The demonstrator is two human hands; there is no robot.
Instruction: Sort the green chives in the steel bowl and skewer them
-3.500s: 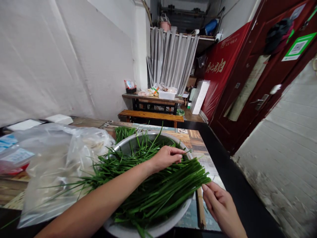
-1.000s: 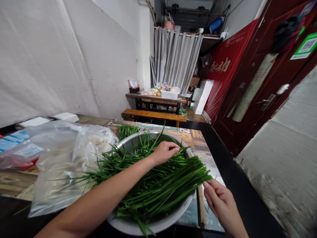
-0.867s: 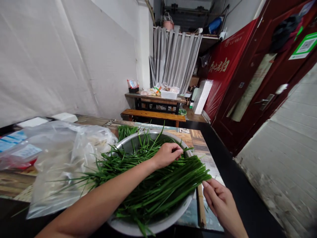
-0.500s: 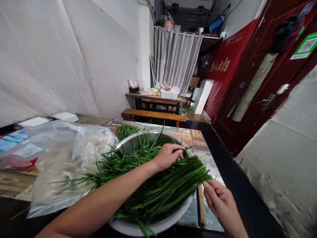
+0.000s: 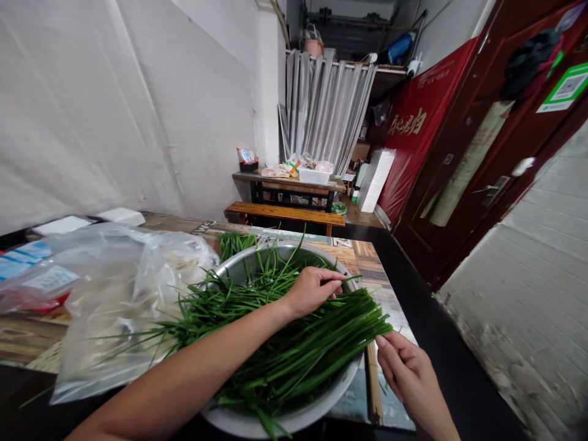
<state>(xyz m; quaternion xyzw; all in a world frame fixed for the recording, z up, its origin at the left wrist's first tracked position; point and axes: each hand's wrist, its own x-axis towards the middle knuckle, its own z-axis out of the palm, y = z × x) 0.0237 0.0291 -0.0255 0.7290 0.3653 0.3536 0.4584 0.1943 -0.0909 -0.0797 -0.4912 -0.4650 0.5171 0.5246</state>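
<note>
A large metal basin (image 5: 294, 421) in front of me is heaped with long garlic chives (image 5: 303, 349), their cut ends to the right. My left hand (image 5: 315, 291) reaches over the heap, its fingers pinched on a short piece of green stem. At the right edge of the basin, my right hand (image 5: 408, 370) has thumb and index finger closed at the cut ends of the chives. Its other fingers are curled and partly hidden. A bundle of thin bamboo skewers (image 5: 375, 386) lies on the table (image 5: 390, 294) beside the basin, just left of my right hand.
Clear plastic bags (image 5: 110, 306) lie left of the basin, with white boxes (image 5: 122, 216) behind. More chives (image 5: 235, 243) rest beyond the basin's rim. Farther off stand a wooden bench (image 5: 287, 214) and another table bearing a white container (image 5: 315, 174). A red door (image 5: 482, 153) is at right.
My left hand's fingertips have shifted very slightly to the right with the stem. My right hand and the heap of chives look unchanged.
</note>
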